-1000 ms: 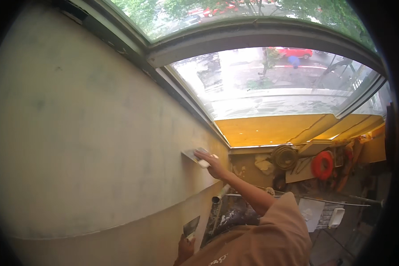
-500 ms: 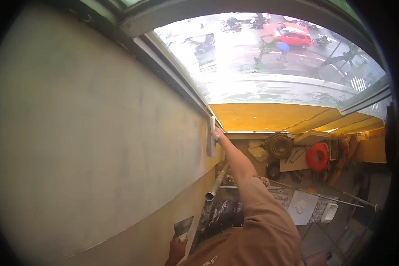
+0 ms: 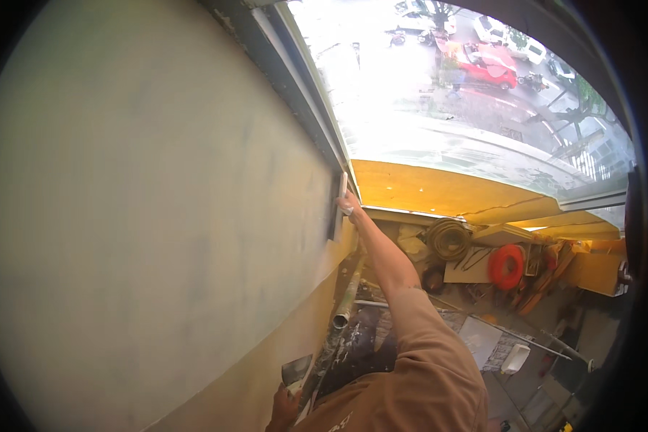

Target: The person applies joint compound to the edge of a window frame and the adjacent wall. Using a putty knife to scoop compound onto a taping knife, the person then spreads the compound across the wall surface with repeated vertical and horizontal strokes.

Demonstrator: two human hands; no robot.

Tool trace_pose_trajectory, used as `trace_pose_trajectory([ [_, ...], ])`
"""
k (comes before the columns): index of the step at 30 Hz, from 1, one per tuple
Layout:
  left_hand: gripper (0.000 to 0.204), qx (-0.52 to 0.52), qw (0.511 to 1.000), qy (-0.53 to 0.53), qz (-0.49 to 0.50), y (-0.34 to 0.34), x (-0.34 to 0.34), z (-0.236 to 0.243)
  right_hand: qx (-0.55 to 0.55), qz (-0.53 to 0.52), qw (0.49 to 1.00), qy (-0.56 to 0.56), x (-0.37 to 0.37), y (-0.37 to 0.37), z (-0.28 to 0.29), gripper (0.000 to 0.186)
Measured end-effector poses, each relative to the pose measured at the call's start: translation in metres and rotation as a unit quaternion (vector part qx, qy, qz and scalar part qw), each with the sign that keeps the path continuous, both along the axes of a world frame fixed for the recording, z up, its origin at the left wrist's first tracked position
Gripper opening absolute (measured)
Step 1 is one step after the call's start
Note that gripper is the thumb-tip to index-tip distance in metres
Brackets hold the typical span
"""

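Note:
My right arm stretches up to the wall's edge beside the window. In my right hand (image 3: 349, 204), the fingers are closed round the pale handle of a plastering trowel (image 3: 335, 225). Its long blade stands upright, close against the pale coated wall (image 3: 158, 216); whether the whole face touches cannot be made out. Low in the view, my left hand (image 3: 286, 405) grips a wide putty knife (image 3: 296, 369), its grey blade pointing up, apart from the wall. The pale coat ends at a slanting lower edge, with a yellowish band below it.
A paint-spotted pipe (image 3: 342, 318) runs close to the wall's foot. Right of my arm lie a coiled hose (image 3: 449, 240), a red ring-shaped coil (image 3: 506, 266), boards and a white tray (image 3: 515, 358). Past the window frame (image 3: 309, 93), a street shows a red car (image 3: 486, 70).
The whole view has shifted, so the window and floor things sit differently. My right hand stays at the wall's edge with the trowel; my left still holds the putty knife low.

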State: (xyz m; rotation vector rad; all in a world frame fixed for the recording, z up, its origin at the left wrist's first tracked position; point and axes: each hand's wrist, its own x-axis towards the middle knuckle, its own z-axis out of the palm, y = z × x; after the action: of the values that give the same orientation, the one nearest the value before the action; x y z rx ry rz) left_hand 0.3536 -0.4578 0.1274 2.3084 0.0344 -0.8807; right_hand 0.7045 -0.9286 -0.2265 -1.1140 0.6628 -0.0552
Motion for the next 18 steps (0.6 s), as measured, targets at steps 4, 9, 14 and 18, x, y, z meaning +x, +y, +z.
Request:
trace_pose_trajectory([
  [4,0.033,0.015,0.999,0.041,0.015,0.003,-0.008,-0.008,-0.022,0.03,0.999,0.01,0.001,-0.002,0.057,0.047],
  [9,0.031,-0.049,0.997,-0.058,-0.003,-0.017,-0.01,-0.006,-0.021,0.069,0.997,-0.002,-0.006,-0.001,0.126,0.047],
  [14,0.033,-0.052,0.996,-0.076,-0.002,-0.034,-0.012,-0.001,-0.041,0.071,0.995,-0.056,0.001,-0.008,0.175,0.036],
  [18,0.035,0.009,0.998,-0.056,0.014,-0.041,-0.031,0.001,-0.069,0.106,0.99,-0.057,0.011,-0.007,0.22,0.033],
])
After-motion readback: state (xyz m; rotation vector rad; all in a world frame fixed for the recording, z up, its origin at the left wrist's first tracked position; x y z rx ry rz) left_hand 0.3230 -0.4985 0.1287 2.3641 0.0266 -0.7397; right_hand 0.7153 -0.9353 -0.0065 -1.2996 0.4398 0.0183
